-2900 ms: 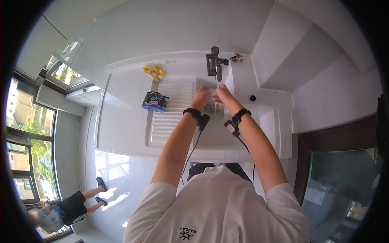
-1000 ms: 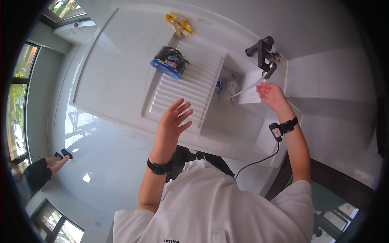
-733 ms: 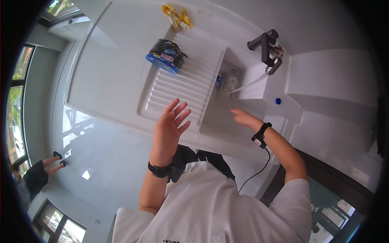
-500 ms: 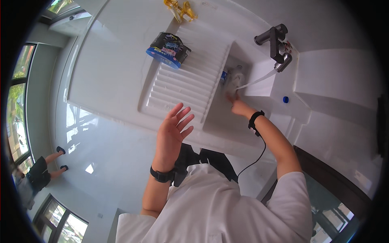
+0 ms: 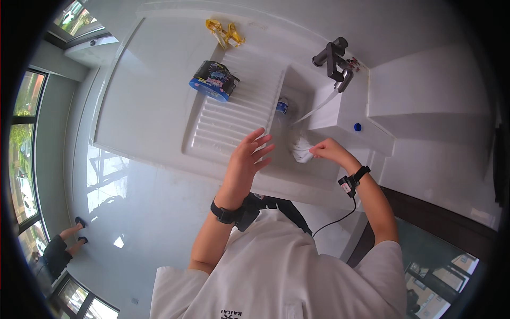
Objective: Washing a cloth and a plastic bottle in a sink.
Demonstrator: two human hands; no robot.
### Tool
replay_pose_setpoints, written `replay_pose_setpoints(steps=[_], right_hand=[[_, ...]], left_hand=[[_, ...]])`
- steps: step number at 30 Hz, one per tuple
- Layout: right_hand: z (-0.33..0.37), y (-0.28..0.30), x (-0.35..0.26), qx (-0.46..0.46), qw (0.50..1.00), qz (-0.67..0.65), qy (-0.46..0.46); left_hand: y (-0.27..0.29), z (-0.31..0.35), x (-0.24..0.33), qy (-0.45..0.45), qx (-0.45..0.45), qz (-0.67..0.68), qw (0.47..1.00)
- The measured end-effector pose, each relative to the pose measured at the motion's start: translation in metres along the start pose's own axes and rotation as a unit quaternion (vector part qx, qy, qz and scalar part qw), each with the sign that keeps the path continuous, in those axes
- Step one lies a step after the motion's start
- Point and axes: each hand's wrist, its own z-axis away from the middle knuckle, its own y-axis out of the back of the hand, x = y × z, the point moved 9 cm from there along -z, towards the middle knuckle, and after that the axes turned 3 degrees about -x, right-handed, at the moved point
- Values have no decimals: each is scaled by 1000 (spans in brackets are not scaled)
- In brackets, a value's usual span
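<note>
My right hand (image 5: 329, 151) pinches a bunched white cloth (image 5: 302, 149) over the near part of the sink basin (image 5: 325, 125). The cloth looks wet, and its lower part hangs from my fingers. Over the near end of the ribbed washboard (image 5: 226, 125) my left hand (image 5: 245, 162) is raised, fingers spread, holding nothing. A stream of water (image 5: 316, 109) runs from the dark grey tap (image 5: 336, 63) into the basin. Beside the washboard's edge, inside the basin, lies a clear plastic bottle with a blue label (image 5: 281, 108).
A black and blue packet (image 5: 214, 81) rests on the washboard's far left side. Behind it lies a crumpled yellow wrapper (image 5: 224, 35). A blue bottle cap (image 5: 357, 127) sits on the right ledge. Another person (image 5: 57, 255) stands at the far left; a cable (image 5: 340, 219) trails from my right wrist.
My right hand has drawn the white cloth up and nearer, away from the stream. My left hand has shifted right, toward the basin. The bottle's blue label shows more now.
</note>
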Motion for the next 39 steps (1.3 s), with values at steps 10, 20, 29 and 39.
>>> replay_pose_setpoints(steps=[10,20,29,39], right_hand=[[111,24,-53,147,985,-57,75],[173,59,-115,244,936,-171,187],[159,45,-119,171,892,-361,211],[75,44,-89,224,885,-359,195]], left_hand=[[-42,-25,-45,82,-75,-132,985],[-89,-44,-69,102,-74,-227,966],[-118,-125,-107,218,-201,215,931],[-114,-173,-100,115,-220,30,968]])
